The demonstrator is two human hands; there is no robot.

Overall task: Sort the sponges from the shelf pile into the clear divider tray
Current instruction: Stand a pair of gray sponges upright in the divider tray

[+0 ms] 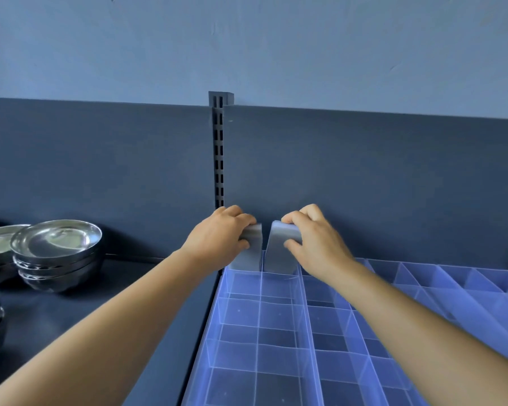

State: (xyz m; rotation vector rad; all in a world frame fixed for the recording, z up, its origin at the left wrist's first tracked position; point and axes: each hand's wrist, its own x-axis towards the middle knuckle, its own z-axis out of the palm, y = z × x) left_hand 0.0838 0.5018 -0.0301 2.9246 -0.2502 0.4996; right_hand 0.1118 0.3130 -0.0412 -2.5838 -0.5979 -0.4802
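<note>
Sponges are going into the back row of the clear divider tray (276, 332), one in each hand, and the way they are held looks chosen to suit the narrow cells. Far left, stacked steel bowls (57, 253) sit on the dark shelf (147, 291), well apart from the work. Next comes the left hand (217, 238), fingers curled over the top of the left sponge (251, 249) with the thumb on its near face; it stands on edge, lower end dipping into the back left cell, probably because lying flat it would not fit between the dividers. Just beside it, across a thin gap that seems to line up with a divider wall, the right sponge (280, 249) stands the same way in the neighbouring cell. The right hand (317, 244) pinches its top, fingers behind and thumb in front. Gripping high keeps the fingers clear of the cell walls. Every other cell I can see holds nothing, so the sorting seems barely begun. The pile itself is out of view.
</note>
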